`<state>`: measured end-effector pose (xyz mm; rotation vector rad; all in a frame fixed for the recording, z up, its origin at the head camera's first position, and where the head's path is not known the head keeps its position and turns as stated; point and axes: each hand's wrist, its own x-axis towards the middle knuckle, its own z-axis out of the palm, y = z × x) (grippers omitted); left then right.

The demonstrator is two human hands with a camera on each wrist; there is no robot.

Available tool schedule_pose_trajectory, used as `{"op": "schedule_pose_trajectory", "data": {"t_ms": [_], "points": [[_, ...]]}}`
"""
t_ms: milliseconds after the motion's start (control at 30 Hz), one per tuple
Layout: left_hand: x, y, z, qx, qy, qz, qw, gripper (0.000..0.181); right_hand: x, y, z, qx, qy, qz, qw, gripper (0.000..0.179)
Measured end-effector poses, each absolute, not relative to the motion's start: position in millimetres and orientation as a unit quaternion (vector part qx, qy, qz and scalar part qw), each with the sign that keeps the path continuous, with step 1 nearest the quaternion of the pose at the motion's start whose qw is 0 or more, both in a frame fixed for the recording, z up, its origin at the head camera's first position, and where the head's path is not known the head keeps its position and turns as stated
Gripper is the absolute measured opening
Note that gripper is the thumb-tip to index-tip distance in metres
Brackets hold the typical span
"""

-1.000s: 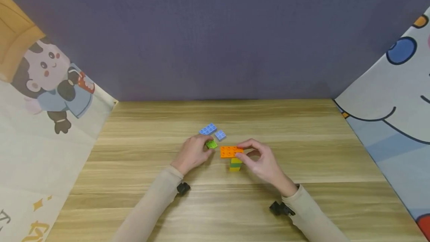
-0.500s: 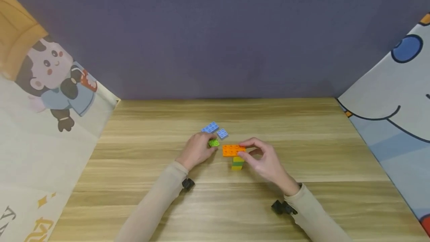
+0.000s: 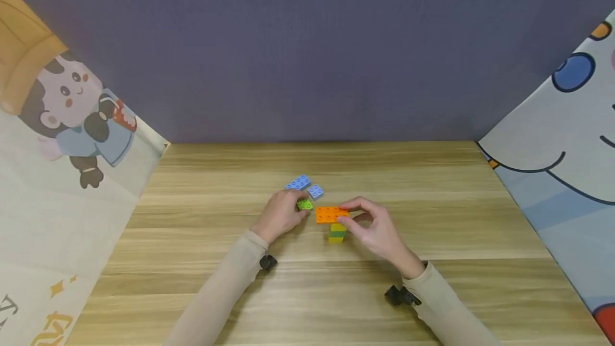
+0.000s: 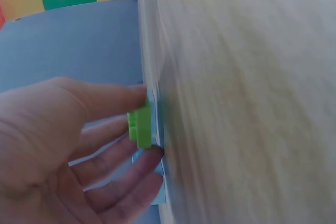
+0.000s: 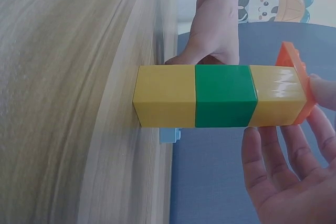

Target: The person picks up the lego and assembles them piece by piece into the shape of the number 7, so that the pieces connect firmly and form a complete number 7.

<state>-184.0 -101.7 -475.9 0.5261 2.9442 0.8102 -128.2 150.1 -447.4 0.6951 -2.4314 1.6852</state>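
Observation:
My left hand (image 3: 280, 214) pinches a small light green brick (image 3: 305, 204) between thumb and fingers, low over the wooden table. In the left wrist view the green brick (image 4: 142, 127) is tilted on its side, the thumb at its upper end. A stack of yellow, green and yellow blocks (image 3: 337, 234) stands upright to its right, topped by an orange brick (image 3: 326, 214) that overhangs to the left. My right hand (image 3: 379, 231) grips the orange brick's right end with thumb and fingers. In the right wrist view the orange brick (image 5: 295, 72) sits against the stack's top block.
Beyond the left hand lie a long light blue brick (image 3: 299, 182) and a smaller light blue brick (image 3: 315, 191). The wooden table (image 3: 408, 170) ends at a dark back wall (image 3: 317, 57). Printed panels with cartoon figures flank it on both sides.
My left hand has shifted slightly right and forward, its thumb closing in on the green brick. The right hand keeps its grip on the orange brick; the stack stays in place.

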Motion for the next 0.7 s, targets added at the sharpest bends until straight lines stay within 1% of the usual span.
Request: {"op": "schedule_pose_trajectory", "data": {"t_ms": [233,333,500,700], "points": [[-179,-104,-470,0.163,0.926,0.336,0.052,0.038,-129,150,-447,0.234,-0.795,0.557,0.05,0.021],[-177,-106,-468,0.16,0.912,0.373,0.056,0.041,-130,153,-448,0.236,-0.794,0.558,0.053,0.021],[-172,-109,-461,0.159,0.885,0.435,0.053,0.045,-132,153,-448,0.236,-0.794,0.558,0.053,0.021],[-165,-113,-455,0.166,0.868,0.465,0.04,0.043,-131,152,-451,0.235,-0.795,0.556,0.055,0.021]]}}
